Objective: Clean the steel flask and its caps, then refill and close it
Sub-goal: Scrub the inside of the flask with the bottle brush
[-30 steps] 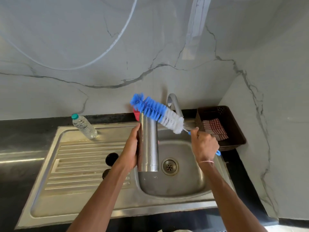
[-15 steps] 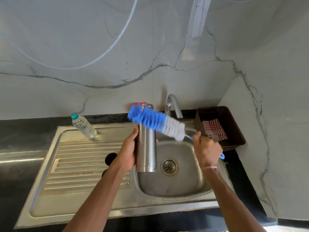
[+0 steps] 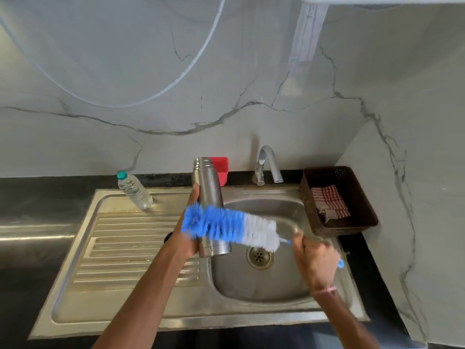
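Blue-and-white brush [image 3: 231,229], silver flask [image 3: 210,195], red-checked cloth [image 3: 329,200], red holder [image 3: 221,170].

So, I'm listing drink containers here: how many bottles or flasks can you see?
2. The steel flask is upright in the left hand; the plastic water bottle stands at the drainboard's back edge. No others visible.

Motion-blurred brush [image 3: 230,229], flask [image 3: 207,187] middle hidden behind it, left hand [image 3: 187,241] fingers behind flask

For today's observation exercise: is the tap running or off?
Off, it seems: no stream of water falls from the tap into the sink.
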{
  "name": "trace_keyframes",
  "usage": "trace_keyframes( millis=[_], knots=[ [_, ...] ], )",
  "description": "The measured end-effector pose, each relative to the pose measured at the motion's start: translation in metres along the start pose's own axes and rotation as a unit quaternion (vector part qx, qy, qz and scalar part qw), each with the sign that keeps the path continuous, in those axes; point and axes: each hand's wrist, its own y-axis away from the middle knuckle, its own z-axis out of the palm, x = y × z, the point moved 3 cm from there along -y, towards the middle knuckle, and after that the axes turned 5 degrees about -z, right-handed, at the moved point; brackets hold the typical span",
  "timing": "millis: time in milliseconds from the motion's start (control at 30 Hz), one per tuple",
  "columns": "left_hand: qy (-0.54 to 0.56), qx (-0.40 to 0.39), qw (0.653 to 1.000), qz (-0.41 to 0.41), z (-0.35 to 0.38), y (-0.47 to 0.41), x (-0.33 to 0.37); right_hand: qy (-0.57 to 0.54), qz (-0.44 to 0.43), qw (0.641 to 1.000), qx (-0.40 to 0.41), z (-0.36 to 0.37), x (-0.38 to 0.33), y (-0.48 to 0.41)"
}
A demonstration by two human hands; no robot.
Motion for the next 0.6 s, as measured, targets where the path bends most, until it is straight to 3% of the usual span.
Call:
trace_keyframes(
  millis=[33,200,367,467,567,600],
  knots=[
    [0.016,0.075,0.997,-0.021,0.005,0.001,-0.004,0.003,0.016,1.0,0.001,0.005,0.002,-0.014],
    [0.017,0.037,0.998,-0.047,0.026,0.007,-0.009,0.029,0.114,0.992,0.04,0.026,0.005,-0.071],
    [0.038,0.075,0.996,-0.011,0.016,0.005,-0.007,0.012,0.026,1.0,-0.009,0.02,-0.007,-0.026],
    [-0.05,0.111,0.992,-0.023,0.008,0.006,0.0,-0.016,0.007,0.999,-0.032,0.012,-0.003,0.021],
    [0.126,-0.006,0.992,0.0,-0.007,0.011,-0.002,-0.025,0.003,0.999,-0.021,0.006,0.006,0.032],
    [0.064,-0.055,0.995,0.051,-0.021,0.015,-0.013,-0.027,-0.007,0.999,-0.017,0.005,0.006,0.026]
  ],
)
